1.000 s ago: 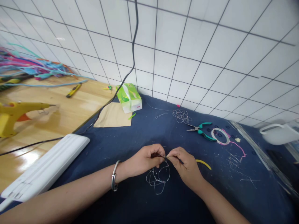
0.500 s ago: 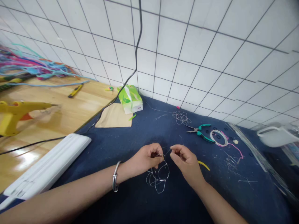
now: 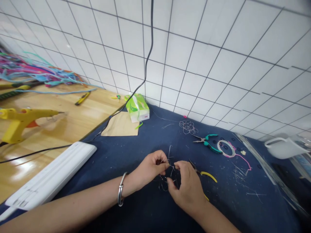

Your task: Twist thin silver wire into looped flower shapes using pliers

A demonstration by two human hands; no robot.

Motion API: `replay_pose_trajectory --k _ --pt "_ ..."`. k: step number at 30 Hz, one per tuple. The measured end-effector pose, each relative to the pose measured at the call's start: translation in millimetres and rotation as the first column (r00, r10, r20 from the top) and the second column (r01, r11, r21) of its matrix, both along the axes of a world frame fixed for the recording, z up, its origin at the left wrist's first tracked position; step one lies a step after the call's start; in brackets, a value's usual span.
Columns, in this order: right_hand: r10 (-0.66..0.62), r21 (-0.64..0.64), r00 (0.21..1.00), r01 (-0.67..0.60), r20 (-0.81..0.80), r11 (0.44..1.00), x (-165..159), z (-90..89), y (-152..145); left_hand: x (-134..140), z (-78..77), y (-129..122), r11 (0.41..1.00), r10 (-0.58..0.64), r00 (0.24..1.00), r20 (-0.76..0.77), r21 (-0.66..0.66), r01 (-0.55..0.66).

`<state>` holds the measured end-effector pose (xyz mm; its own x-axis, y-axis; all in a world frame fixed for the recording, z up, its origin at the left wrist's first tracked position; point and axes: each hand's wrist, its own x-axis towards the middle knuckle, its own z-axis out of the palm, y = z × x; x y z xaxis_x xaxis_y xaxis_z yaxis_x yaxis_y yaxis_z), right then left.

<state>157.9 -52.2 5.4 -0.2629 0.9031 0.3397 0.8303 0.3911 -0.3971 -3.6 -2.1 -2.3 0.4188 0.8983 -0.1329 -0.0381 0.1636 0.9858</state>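
Head view: right hand [image 3: 188, 185] dropped lower, thumb and finger now spread, wire contact unclear. Left hand [image 3: 148, 169] still pinches wire loops [image 3: 163, 186] between both hands, likely steadying them alone.

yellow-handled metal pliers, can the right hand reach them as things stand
Likely yes: the yellow-handled metal pliers lie beside the bare right hand, partly hidden by it, one curved handle uncovered.
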Motion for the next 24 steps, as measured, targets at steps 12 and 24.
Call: replay_pose_trajectory --k 12,24 --pt "-0.14 -0.333 0.894 -0.011 -0.425 0.943 12.2 3.0 14.8 -0.4 0.0 2.2 0.996 -0.067 0.995 0.08 -0.045 0.071" --pt "-0.167 -0.464 0.778 -0.175 -0.606 0.868 16.3 -2.4 20.8 -2.3 5.1 3.2 0.965 -0.171 0.967 0.189 -0.165 0.203"
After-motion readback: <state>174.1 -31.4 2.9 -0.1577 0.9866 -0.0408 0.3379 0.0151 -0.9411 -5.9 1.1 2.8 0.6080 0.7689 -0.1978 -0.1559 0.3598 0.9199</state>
